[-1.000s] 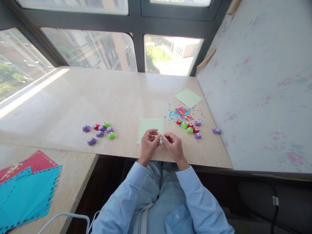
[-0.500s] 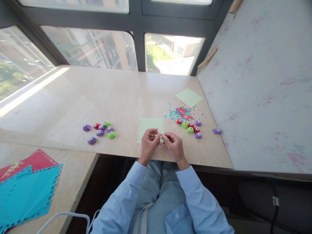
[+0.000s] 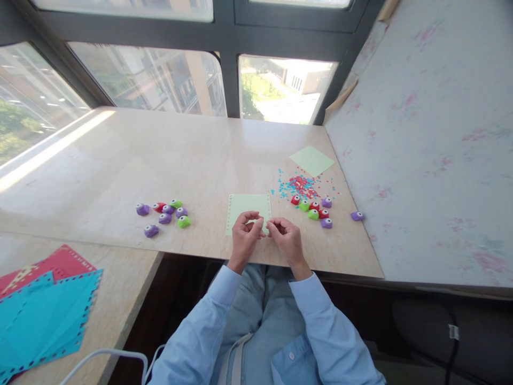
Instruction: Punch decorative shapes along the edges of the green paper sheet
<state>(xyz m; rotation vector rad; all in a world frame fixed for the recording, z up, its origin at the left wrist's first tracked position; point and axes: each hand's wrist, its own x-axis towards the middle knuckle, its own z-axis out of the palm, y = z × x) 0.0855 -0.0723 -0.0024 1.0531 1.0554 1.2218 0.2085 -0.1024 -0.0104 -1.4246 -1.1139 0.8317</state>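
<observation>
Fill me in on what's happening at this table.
A person in a light blue shirt sits at the stone table, left hand and right hand pinched together over the near edge of a pale green paper sheet with punched edges. What the fingers pinch is too small to tell. Small paper punches lie in a left cluster and a right cluster, beside red and blue confetti.
</observation>
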